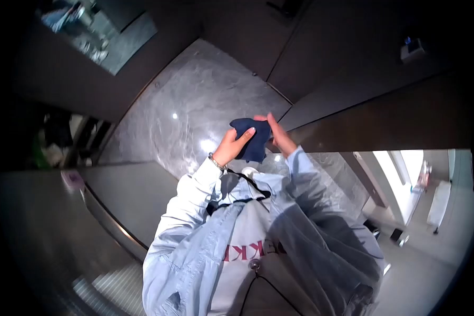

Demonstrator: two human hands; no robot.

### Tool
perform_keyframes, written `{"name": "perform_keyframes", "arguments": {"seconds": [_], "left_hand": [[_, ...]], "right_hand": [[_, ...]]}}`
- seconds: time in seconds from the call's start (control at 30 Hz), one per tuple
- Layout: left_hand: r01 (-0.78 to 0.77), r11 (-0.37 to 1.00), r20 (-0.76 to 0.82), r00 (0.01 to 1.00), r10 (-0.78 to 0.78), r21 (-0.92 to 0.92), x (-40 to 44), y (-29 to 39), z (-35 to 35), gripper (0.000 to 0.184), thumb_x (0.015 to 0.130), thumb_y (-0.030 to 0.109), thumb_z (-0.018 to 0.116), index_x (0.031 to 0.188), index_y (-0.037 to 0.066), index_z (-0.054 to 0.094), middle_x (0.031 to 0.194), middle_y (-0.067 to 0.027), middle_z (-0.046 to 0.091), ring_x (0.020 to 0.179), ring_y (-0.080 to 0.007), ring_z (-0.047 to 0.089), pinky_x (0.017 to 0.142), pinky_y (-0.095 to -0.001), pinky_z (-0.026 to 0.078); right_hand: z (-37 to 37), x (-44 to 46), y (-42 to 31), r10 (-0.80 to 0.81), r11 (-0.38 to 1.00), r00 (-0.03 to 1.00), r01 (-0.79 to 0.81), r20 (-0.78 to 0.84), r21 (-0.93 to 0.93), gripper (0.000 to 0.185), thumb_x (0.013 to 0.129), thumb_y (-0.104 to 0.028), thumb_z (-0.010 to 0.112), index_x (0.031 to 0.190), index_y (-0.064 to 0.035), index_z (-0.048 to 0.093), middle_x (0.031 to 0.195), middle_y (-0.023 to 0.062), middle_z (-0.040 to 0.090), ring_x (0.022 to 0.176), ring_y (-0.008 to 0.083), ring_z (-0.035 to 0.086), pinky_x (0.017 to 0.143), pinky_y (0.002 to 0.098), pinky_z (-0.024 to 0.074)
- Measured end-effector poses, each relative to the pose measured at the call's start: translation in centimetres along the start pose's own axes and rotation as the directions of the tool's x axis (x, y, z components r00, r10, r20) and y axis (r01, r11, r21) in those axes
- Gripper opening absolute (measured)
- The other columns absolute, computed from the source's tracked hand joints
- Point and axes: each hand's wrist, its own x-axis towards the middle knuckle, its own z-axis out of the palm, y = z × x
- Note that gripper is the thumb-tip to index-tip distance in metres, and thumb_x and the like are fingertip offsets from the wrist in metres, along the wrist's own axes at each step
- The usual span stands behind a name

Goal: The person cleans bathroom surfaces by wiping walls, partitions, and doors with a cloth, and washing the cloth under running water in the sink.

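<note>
Dark-blue cloth (255,145) hung in front of our chest, above the grey marbled floor (179,95). Our left hand (230,147) gripped it from the left, thumb laid across its face and the other fingers hidden behind; a bracelet (216,161) circled that wrist. Our right hand (280,138) stood at the cloth's right edge, fingers stretched rather than curled, and we could not tell whether they pinched any of it. Near that hand, the brown panel (379,129) ran off to the right, leaving us the tighter side there. Ahead and to the left we had more room: the floor spread widest between the cloth and the straight foot of the dark wall (126,89). At lower left, a grey panel (134,189) bounded it, near our pale jacket sleeve (187,203).
</note>
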Motion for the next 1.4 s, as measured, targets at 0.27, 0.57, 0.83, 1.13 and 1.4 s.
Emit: {"name": "perform_keyframes", "arguments": {"seconds": [0.27,0.57,0.83,1.13,1.4], "left_hand": [[0.105,0.993,0.422,0.899,-0.118,0.055,-1.5,-0.3,0.0,0.036,0.096,0.031,0.056,0.114,-0.001,0.059,0.099,-0.0022,0.064,0.090,-0.0083,0.058,0.079,-0.0246,0.048],[-0.532,0.833,0.891,0.292,0.349,-0.152,-2.7,10.8,3.7,0.042,0.072,-0.013,0.044,0.105,0.001,0.067,0.119,-0.0156,0.063,0.108,-0.0297,0.061,0.096,-0.0360,0.045],[-0.798,0.546,0.707,0.539,0.458,0.255,-1.3,7.1,8.8,0.026,0.071,-0.009,0.046,0.080,0.007,0.064,0.105,-0.0109,0.068,0.092,-0.0330,0.065,0.076,-0.0362,0.051],[-0.988,0.144,0.818,0.134,0.560,0.063,-5.6,10.3,15.0,0.056,0.079,0.006,0.059,0.132,0.005,0.044,0.141,-0.0169,0.043,0.118,-0.0346,0.052,0.097,-0.0383,0.044],[-0.892,0.450,0.088,0.445,0.891,-0.045,2.0,12.9,17.4,0.055,0.094,0.018,0.050,0.143,0.001,0.032,0.145,-0.0144,0.037,0.134,-0.0267,0.036,0.110,-0.0367,0.028]], "right_hand": [[4.1,-8.2,8.0,-0.277,0.942,0.913,0.320,-0.301,0.103,0.046,0.095,-0.037,0.052,0.126,-0.0042,0.049,0.114,0.0030,0.059,0.102,0.0117,0.056,0.085,0.0293,0.0470],[2.3,-22.1,0.3,-0.836,0.529,0.537,0.736,-0.112,-0.423,0.044,0.060,0.014,0.048,0.096,0.0032,0.071,0.113,0.0157,0.065,0.106,0.0255,0.061,0.093,0.0362,0.0462],[0.3,-18.5,8.6,-0.696,0.698,0.239,0.443,-0.677,-0.562,0.048,0.088,0.009,0.045,0.133,-0.0065,0.051,0.129,0.0071,0.056,0.118,0.0177,0.054,0.098,0.0310,0.0420],[4.3,-20.3,-2.0,-0.411,0.231,0.208,0.966,-0.888,0.120,0.057,0.103,-0.045,0.028,0.146,-0.0073,0.030,0.144,0.0069,0.039,0.131,0.0183,0.038,0.109,0.0322,0.0300],[-3.5,-31.7,-29.6,-0.593,-0.133,-0.708,-0.383,0.383,-0.914,0.050,0.092,-0.032,0.053,0.136,-0.0086,0.047,0.143,0.0135,0.041,0.132,0.0308,0.038,0.111,0.0481,0.0220]]}}
